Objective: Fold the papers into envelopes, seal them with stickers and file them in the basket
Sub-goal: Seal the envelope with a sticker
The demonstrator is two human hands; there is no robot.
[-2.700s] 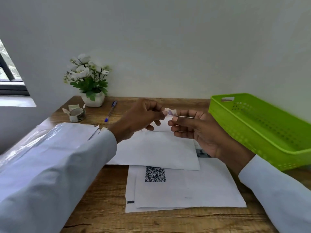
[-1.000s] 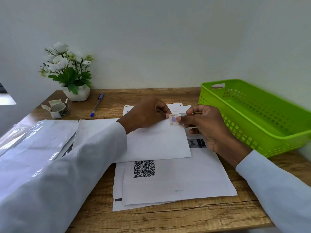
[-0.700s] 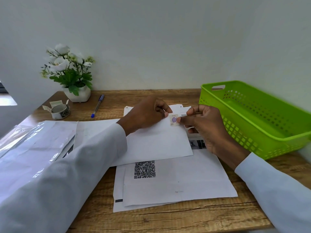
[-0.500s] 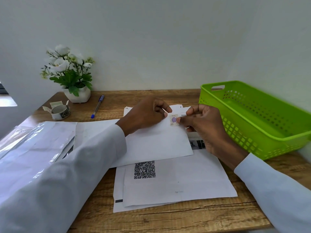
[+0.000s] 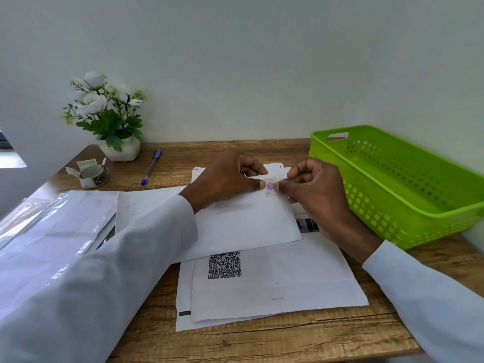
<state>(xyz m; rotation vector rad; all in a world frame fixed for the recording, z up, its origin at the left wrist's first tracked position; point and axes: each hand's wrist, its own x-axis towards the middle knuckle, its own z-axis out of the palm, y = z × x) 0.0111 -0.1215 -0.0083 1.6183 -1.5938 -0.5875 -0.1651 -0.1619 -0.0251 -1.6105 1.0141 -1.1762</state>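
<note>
Both hands [image 5: 272, 184] still pinch sticker [image 5: 270, 185] over envelope [image 5: 248, 221].

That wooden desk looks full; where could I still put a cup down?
Bare wood shows along the near edge of the wooden desk, below the white QR-code sheets, and at the back between the blue pen and the green plastic basket. The middle is crowded with papers and both hands.
</note>
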